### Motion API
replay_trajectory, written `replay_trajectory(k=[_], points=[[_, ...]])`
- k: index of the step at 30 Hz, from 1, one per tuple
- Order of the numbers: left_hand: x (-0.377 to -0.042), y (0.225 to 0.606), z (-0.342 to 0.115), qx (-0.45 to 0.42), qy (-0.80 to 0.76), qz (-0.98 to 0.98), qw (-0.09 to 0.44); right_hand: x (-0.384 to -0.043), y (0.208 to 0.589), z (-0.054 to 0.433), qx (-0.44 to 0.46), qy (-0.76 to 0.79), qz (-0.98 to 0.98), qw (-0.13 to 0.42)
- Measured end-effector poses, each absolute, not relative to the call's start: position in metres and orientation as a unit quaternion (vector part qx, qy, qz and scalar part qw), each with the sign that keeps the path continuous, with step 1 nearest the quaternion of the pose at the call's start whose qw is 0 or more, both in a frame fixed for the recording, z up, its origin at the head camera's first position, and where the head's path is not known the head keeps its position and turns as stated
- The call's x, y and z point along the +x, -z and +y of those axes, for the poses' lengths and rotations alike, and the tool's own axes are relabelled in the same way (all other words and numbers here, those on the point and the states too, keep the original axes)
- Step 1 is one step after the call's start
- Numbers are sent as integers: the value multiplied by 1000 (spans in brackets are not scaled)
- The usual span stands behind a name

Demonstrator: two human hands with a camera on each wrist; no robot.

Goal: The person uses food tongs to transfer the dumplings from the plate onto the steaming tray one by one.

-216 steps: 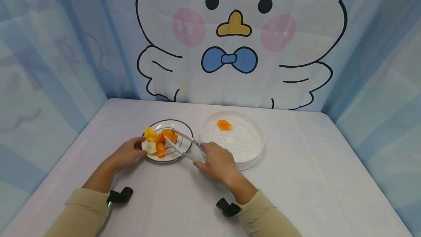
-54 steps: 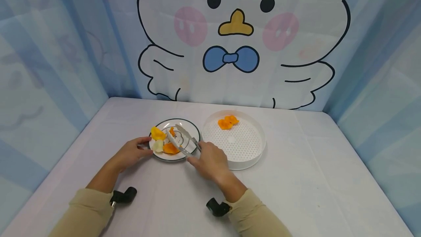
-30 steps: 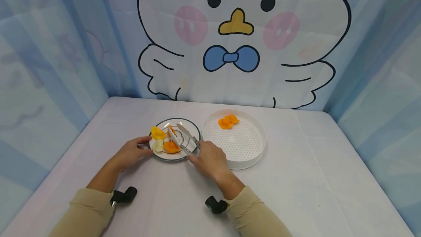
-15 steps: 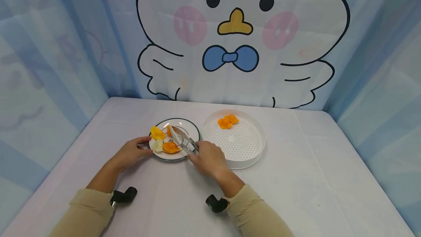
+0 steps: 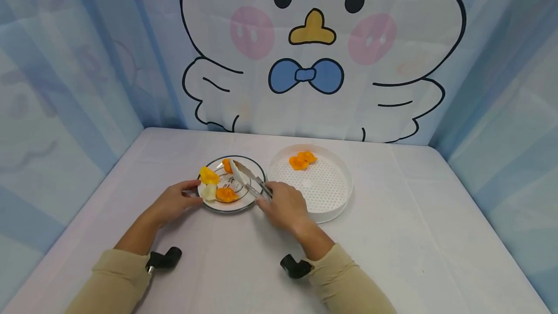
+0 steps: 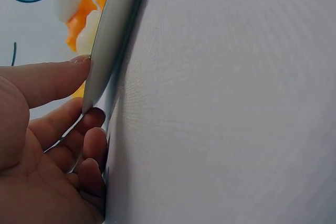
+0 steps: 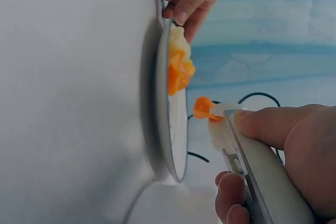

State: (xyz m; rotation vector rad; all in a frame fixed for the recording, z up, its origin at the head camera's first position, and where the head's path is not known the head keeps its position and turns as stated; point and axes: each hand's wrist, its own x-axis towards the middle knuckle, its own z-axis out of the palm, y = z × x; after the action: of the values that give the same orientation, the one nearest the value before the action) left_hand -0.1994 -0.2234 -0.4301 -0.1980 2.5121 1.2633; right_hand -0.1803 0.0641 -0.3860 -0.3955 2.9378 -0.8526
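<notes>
My left hand (image 5: 176, 202) pinches the left rim of a white plate (image 5: 250, 198) with a dark edge, thumb on top and fingers beneath. On the plate lie a yellow piece (image 5: 209, 176), a pale cream piece (image 5: 209, 192) and an orange piece (image 5: 226, 195), all looking like cut food. My right hand (image 5: 285, 210) grips a pair of tongs (image 7: 252, 182). Their tips hold another orange piece (image 7: 202, 107), which in the right wrist view hangs apart from the plate, above it. The tongs partly cover that piece in the head view.
A round white tray (image 5: 309, 193) with a perforated floor and raised wall stands right beside the plate. Two orange pieces (image 5: 299, 163) lie near its far side. Behind the white-covered table (image 5: 392, 236) hangs a cartoon curtain (image 5: 314, 110).
A second orange piece has come into the tray since the oldest frame. The tongs have closed on another orange piece and raised it off the plate. My left hand keeps its hold.
</notes>
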Motion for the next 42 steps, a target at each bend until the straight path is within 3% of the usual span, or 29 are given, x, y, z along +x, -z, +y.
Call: replay_trajectory(k=[17, 32, 42], points=[[-198, 430, -225, -78, -440, 881, 156, -186, 367, 130, -96, 288, 952, -32], [-198, 431, -224, -70, -439, 882, 155, -194, 373, 206, -27, 267, 963, -23], [-198, 428, -223, -71, -441, 882, 153, -194, 378, 230, -1, 245, 969, -20]])
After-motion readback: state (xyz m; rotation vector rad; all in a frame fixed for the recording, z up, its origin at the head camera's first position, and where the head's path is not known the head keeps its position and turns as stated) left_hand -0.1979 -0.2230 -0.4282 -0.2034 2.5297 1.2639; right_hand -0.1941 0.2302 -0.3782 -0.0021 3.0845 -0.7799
